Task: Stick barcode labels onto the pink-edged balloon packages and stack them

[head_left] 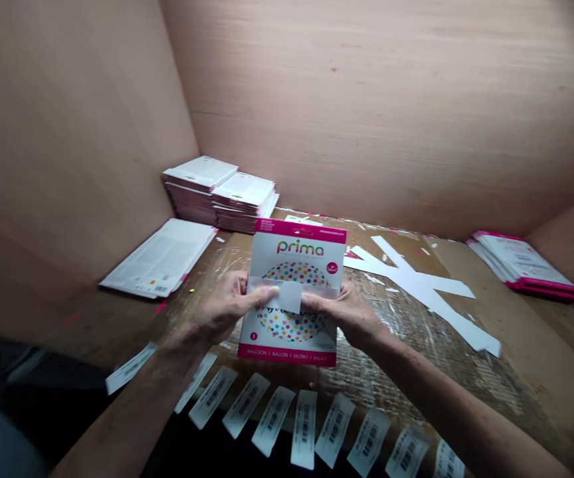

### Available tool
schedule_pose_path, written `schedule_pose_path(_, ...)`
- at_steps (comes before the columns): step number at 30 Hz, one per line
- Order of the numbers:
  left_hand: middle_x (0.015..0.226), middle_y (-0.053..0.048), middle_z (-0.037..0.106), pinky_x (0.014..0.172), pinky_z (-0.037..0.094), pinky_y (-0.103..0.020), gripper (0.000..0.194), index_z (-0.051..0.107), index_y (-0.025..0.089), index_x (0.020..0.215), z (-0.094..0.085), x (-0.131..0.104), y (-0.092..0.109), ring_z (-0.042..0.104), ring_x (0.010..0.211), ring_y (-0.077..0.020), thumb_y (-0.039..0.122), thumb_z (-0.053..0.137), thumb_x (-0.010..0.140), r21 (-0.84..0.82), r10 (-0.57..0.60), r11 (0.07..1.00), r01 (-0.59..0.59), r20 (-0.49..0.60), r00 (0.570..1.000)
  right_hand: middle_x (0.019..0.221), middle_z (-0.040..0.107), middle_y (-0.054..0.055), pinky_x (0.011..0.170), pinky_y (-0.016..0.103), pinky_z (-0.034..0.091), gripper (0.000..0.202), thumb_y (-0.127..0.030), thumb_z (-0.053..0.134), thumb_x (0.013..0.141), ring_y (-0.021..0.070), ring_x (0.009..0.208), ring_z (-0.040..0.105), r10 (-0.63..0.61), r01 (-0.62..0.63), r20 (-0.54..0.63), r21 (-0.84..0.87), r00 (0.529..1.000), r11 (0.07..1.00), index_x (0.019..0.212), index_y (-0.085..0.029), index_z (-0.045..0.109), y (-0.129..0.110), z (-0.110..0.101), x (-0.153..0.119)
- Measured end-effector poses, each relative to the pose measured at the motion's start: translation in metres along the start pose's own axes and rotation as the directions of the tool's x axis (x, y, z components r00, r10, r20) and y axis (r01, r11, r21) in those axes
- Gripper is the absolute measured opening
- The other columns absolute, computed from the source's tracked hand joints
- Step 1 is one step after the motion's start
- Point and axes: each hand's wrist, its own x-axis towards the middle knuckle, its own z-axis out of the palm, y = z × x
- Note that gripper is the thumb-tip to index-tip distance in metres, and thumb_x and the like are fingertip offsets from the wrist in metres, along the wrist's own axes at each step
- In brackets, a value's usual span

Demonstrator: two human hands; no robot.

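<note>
A flat pink-and-white balloon packet (294, 332) stands upright in front of me, its printed face toward me. Around its middle lies a white paper band (288, 297), whose overlapping end shows at the centre. My left hand (230, 302) grips the packet's left edge, thumb pressed on the band. On the opposite edge, my right hand (354, 315) closes in the same way, its thumb beside the band's overlap. The fingers behind the packet are hidden.
Stacked packets (200, 192) stand in the back left corner, with more packets (160, 259) before them. Loose white strips (419, 282) lie right of centre. Another packet pile (526, 265) is at right. Barcode labels (304, 428) hang along the cardboard's front edge. Wooden walls (367, 119) enclose the surface.
</note>
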Motion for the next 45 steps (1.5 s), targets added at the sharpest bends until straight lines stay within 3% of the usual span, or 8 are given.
schedule_pose_path(4,0.074,-0.009,0.076,0.065,0.059,-0.034,0.028,0.074,0.009,0.086,-0.038,-0.043,0.026,0.070,0.064,-0.0208,0.027,0.081,0.066,-0.013,0.157,0.986,-0.165,-0.231,0.960,0.093,0.071,0.008,0.075,0.036,0.054,0.054,-0.058,0.071,0.073,0.0219,0.084,0.066,-0.047,0.075,0.276,-0.089,0.960,0.993,0.108,-0.017,0.068,-0.004,0.026,0.030)
schedule_pose_path(8,0.063,-0.002,0.073,0.059,0.057,-0.024,0.013,0.070,0.012,0.065,-0.089,-0.111,0.062,0.065,0.057,-0.0133,0.017,0.081,0.067,0.162,0.424,0.896,-0.412,-0.586,0.690,0.082,0.069,0.006,0.067,0.028,0.048,0.044,-0.055,0.053,0.088,0.0153,0.074,0.062,-0.014,0.192,0.456,-0.346,0.890,0.918,0.096,-0.015,0.071,0.014,0.085,0.075)
schedule_pose_path(12,0.076,-0.004,0.077,0.081,0.058,-0.035,0.014,0.071,0.010,0.073,-0.120,-0.161,0.075,0.068,0.068,-0.0158,0.010,0.082,0.065,0.362,0.569,0.807,-0.467,-0.689,0.449,0.063,0.062,0.002,0.051,0.025,0.035,0.037,-0.047,0.056,0.087,0.0112,0.054,0.050,0.185,0.316,0.514,-0.732,0.837,0.604,0.071,-0.016,0.070,0.045,0.167,0.101)
schedule_pose_path(15,0.074,-0.005,0.077,0.083,0.058,-0.038,0.022,0.071,0.010,0.075,-0.131,-0.175,0.067,0.070,0.071,-0.0190,0.011,0.085,0.059,0.351,0.506,0.848,-0.396,-0.758,0.412,0.063,0.062,0.004,0.050,0.026,0.030,0.023,-0.037,0.069,0.078,0.0137,0.057,0.050,0.252,0.367,0.454,-0.871,0.855,0.325,0.067,-0.017,0.070,0.062,0.209,0.101)
schedule_pose_path(19,0.072,-0.005,0.077,0.070,0.061,-0.034,0.027,0.072,0.011,0.076,-0.137,-0.167,0.051,0.070,0.065,-0.0203,0.016,0.087,0.055,0.264,0.411,0.899,-0.350,-0.788,0.459,0.072,0.066,0.005,0.054,0.027,0.031,0.008,-0.023,0.065,0.081,0.0153,0.064,0.054,0.197,0.415,0.473,-0.868,0.859,0.274,0.080,-0.019,0.071,0.050,0.207,0.078)
schedule_pose_path(24,0.068,-0.007,0.076,0.061,0.060,-0.034,0.030,0.072,0.011,0.074,-0.113,-0.114,0.026,0.070,0.060,-0.0240,0.030,0.087,0.057,0.119,0.287,0.951,-0.286,-0.684,0.670,0.069,0.065,0.002,0.055,0.024,0.041,0.022,-0.036,0.061,0.087,0.0112,0.060,0.056,0.062,0.272,0.508,-0.556,0.859,0.786,0.081,-0.016,0.066,-0.008,0.137,0.036)
schedule_pose_path(30,0.073,-0.009,0.076,0.063,0.058,-0.034,0.031,0.074,0.010,0.086,-0.037,-0.039,0.002,0.071,0.064,-0.0250,0.034,0.079,0.068,0.060,0.162,0.987,-0.151,-0.378,0.911,0.060,0.056,-0.003,0.050,0.023,0.040,0.031,-0.039,0.076,0.073,0.0079,0.053,0.048,-0.158,0.172,0.073,-0.259,0.985,0.950,0.066,-0.017,0.055,-0.037,0.067,0.014)
schedule_pose_path(45,0.059,-0.003,0.071,0.050,0.054,-0.025,0.028,0.069,0.012,0.068,0.019,0.004,0.004,0.067,0.053,-0.0207,0.033,0.084,0.059,0.147,0.146,0.984,-0.105,-0.307,0.941,0.058,0.058,-0.002,0.048,0.023,0.039,0.030,-0.041,0.072,0.076,0.0097,0.051,0.050,-0.348,0.178,-0.228,-0.543,0.909,0.821,0.065,-0.018,0.055,-0.013,0.002,0.012)
